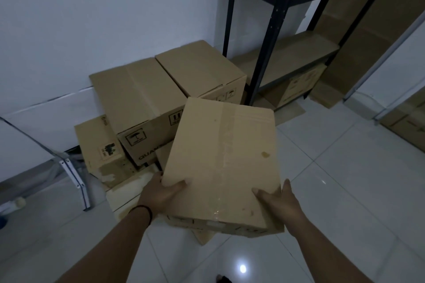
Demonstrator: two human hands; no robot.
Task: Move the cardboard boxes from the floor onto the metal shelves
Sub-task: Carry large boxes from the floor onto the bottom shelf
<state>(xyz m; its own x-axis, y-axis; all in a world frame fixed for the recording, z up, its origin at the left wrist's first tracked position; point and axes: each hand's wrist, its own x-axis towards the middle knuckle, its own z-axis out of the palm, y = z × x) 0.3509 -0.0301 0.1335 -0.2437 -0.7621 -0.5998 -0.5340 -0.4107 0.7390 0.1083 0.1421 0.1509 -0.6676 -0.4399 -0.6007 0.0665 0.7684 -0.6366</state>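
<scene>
I hold a taped cardboard box in the air in front of me. My left hand grips its near left corner, thumb on top. My right hand grips its near right edge, thumb on top. A pile of other cardboard boxes sits on the floor against the white wall, behind and left of the held box. The dark metal shelving with wooden boards stands at the upper right; its lower board and upper board are bare.
A box sits under the lowest shelf board. Tall cardboard sheets lean behind the shelving on the right. A white metal frame leg stands at the left. The floor is glossy white tile.
</scene>
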